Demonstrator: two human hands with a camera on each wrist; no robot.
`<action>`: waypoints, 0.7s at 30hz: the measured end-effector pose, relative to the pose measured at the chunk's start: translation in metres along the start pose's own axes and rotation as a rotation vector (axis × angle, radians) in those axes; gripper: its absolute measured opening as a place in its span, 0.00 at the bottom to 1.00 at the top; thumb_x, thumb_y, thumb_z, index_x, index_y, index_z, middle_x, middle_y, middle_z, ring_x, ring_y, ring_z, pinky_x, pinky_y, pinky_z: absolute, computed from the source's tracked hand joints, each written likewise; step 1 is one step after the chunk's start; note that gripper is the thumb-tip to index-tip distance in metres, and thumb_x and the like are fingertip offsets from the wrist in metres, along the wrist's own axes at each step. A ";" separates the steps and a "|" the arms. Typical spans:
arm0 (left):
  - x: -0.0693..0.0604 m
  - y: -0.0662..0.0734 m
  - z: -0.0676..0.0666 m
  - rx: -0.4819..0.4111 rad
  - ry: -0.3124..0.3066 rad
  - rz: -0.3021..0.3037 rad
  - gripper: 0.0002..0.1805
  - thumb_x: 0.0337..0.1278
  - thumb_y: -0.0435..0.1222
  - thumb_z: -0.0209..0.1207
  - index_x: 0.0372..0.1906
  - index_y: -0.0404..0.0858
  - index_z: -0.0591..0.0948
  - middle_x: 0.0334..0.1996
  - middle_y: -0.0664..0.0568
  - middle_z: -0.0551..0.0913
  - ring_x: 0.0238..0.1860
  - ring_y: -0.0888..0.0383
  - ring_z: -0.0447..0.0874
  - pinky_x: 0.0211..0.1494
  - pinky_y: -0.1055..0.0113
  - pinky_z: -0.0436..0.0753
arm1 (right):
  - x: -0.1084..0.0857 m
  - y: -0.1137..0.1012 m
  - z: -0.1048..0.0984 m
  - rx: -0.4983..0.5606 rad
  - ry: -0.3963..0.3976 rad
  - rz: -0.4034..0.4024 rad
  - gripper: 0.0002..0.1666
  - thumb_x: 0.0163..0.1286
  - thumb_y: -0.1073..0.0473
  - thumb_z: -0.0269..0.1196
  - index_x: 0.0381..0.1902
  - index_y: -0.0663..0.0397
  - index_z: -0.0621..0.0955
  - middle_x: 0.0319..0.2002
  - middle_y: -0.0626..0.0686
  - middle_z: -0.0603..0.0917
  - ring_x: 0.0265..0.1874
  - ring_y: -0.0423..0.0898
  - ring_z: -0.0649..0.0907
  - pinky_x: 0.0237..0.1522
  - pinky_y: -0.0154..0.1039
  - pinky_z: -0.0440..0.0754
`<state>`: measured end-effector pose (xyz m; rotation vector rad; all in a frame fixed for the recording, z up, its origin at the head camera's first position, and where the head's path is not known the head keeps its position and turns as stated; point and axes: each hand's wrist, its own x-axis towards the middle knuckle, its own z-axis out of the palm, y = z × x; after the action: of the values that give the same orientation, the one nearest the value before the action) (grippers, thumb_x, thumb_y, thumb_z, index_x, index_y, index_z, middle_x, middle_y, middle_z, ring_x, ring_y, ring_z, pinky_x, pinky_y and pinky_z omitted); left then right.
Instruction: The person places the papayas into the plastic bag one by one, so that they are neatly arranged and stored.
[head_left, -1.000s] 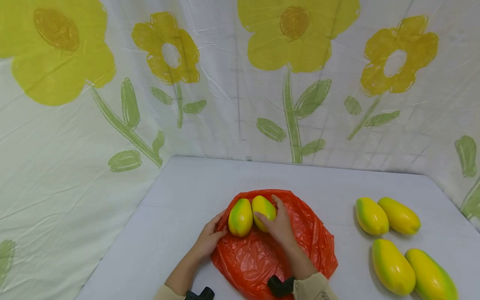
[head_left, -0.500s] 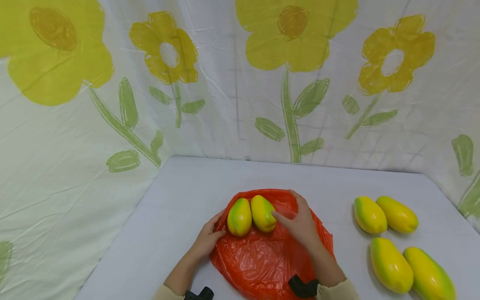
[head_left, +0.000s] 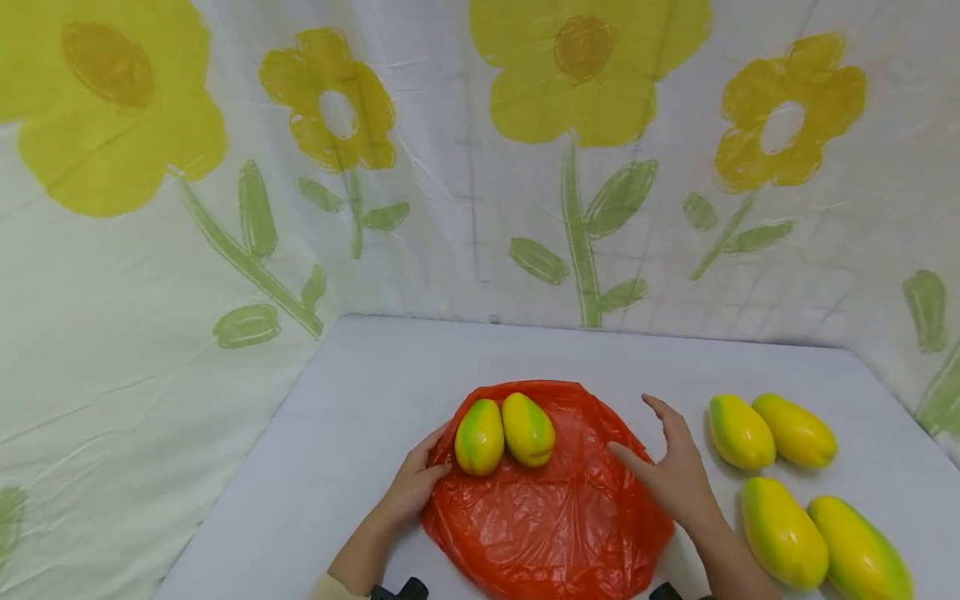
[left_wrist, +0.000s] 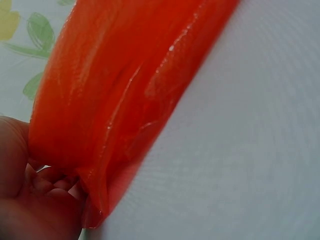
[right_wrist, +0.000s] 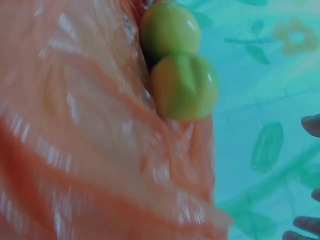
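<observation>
A red plastic bag [head_left: 540, 525] lies spread on the table, its rim opened wide. Two yellow-green papayas [head_left: 480, 437] [head_left: 529, 429] sit side by side at its far left part. My left hand [head_left: 415, 475] grips the bag's left rim, thumb on the inner side; in the left wrist view its curled fingers [left_wrist: 55, 182] are partly hidden by the red film. Over the bag's right edge hovers my right hand [head_left: 675, 467], thumb and fingers spread apart, holding nothing. The right wrist view shows only fingertips [right_wrist: 312, 225] at its right border.
Several more papayas lie to the right on the white table [head_left: 360, 375]: a far pair [head_left: 742, 432] and a near pair [head_left: 785, 533]. A white curtain [head_left: 442, 208] with painted yellow flowers hangs behind and at the sides.
My right hand has let go of the right papaya in the bag and moved right, past the bag's opening, fingers spreading. The left hand keeps its place on the rim.
</observation>
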<state>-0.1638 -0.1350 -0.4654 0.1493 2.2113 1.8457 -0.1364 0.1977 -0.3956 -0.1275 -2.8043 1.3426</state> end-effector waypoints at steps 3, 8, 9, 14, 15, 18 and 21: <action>0.000 0.000 -0.001 -0.002 -0.016 0.009 0.31 0.62 0.29 0.45 0.71 0.46 0.59 0.70 0.43 0.60 0.63 0.44 0.67 0.49 0.58 0.83 | -0.007 0.008 -0.013 0.008 0.026 0.022 0.54 0.56 0.43 0.66 0.72 0.51 0.52 0.71 0.65 0.53 0.67 0.67 0.56 0.60 0.70 0.61; 0.001 -0.001 -0.002 0.000 -0.029 0.004 0.31 0.63 0.29 0.44 0.71 0.46 0.58 0.70 0.43 0.59 0.62 0.44 0.68 0.48 0.59 0.84 | -0.018 0.022 -0.033 -0.002 0.080 0.077 0.56 0.56 0.42 0.66 0.73 0.51 0.50 0.72 0.66 0.50 0.67 0.68 0.54 0.60 0.70 0.59; 0.001 -0.001 -0.002 0.000 -0.028 0.002 0.31 0.63 0.29 0.44 0.71 0.47 0.58 0.70 0.43 0.59 0.62 0.44 0.68 0.48 0.59 0.84 | -0.020 0.024 -0.038 -0.019 0.088 0.097 0.57 0.56 0.41 0.65 0.73 0.52 0.49 0.72 0.67 0.49 0.67 0.68 0.54 0.60 0.70 0.59; 0.002 -0.001 -0.002 0.019 -0.034 0.037 0.31 0.63 0.29 0.44 0.71 0.45 0.58 0.70 0.42 0.58 0.64 0.42 0.66 0.50 0.59 0.83 | -0.032 0.040 -0.057 -0.093 0.124 0.226 0.59 0.56 0.35 0.63 0.74 0.52 0.46 0.71 0.68 0.46 0.64 0.69 0.56 0.57 0.72 0.61; 0.002 -0.001 -0.002 0.020 -0.037 0.041 0.31 0.63 0.29 0.44 0.71 0.45 0.58 0.70 0.41 0.59 0.63 0.42 0.67 0.50 0.59 0.83 | -0.034 0.043 -0.060 -0.096 0.137 0.258 0.59 0.56 0.35 0.63 0.74 0.52 0.46 0.71 0.69 0.45 0.63 0.69 0.55 0.57 0.72 0.61; 0.001 -0.002 -0.002 0.016 -0.046 0.052 0.31 0.63 0.29 0.44 0.71 0.44 0.57 0.70 0.40 0.58 0.62 0.42 0.68 0.49 0.60 0.83 | -0.041 0.053 -0.068 -0.106 0.186 0.346 0.59 0.55 0.35 0.64 0.74 0.52 0.48 0.71 0.68 0.47 0.63 0.68 0.56 0.60 0.70 0.60; 0.001 -0.002 -0.002 0.000 -0.039 0.040 0.31 0.63 0.29 0.44 0.71 0.44 0.57 0.70 0.41 0.59 0.61 0.44 0.69 0.48 0.60 0.84 | -0.047 0.062 -0.072 -0.121 0.224 0.421 0.59 0.54 0.35 0.64 0.73 0.52 0.49 0.71 0.68 0.49 0.62 0.68 0.57 0.60 0.68 0.61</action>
<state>-0.1647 -0.1376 -0.4676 0.2283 2.1972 1.8478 -0.0813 0.2885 -0.3985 -0.8558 -2.7559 1.1246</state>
